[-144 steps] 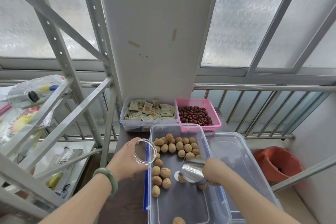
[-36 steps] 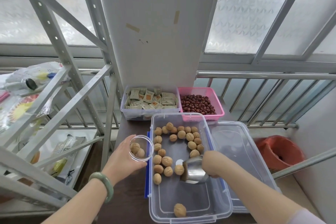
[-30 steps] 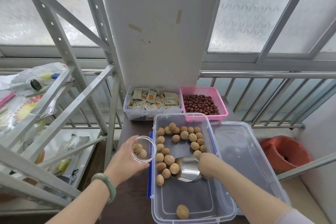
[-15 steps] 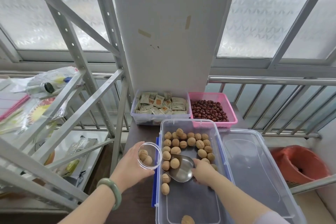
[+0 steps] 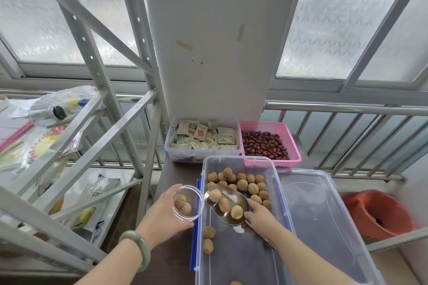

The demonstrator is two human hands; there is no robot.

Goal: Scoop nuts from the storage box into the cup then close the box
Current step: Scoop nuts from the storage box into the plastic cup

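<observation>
While the left hand (image 5: 162, 213) grips the cup (image 5: 188, 202) — two nuts in — right-hand fingers (image 5: 254, 209) clasp a loaded scoop (image 5: 225, 203); storage box (image 5: 275, 183) unclosed.

The scoop (image 5: 228, 206) is polished metal with a mirror-like sheen; the walnuts (image 5: 243, 184) in it and in the storage box (image 5: 278, 192) have rough, wrinkled matt shells. Box, lid (image 5: 324, 227) and cup (image 5: 188, 202) are clear glossy plastic. The basket (image 5: 291, 141) is pink plastic mesh, the table (image 5: 176, 173) dark matt wood grain, the bangle (image 5: 139, 249) smooth and glossy
</observation>
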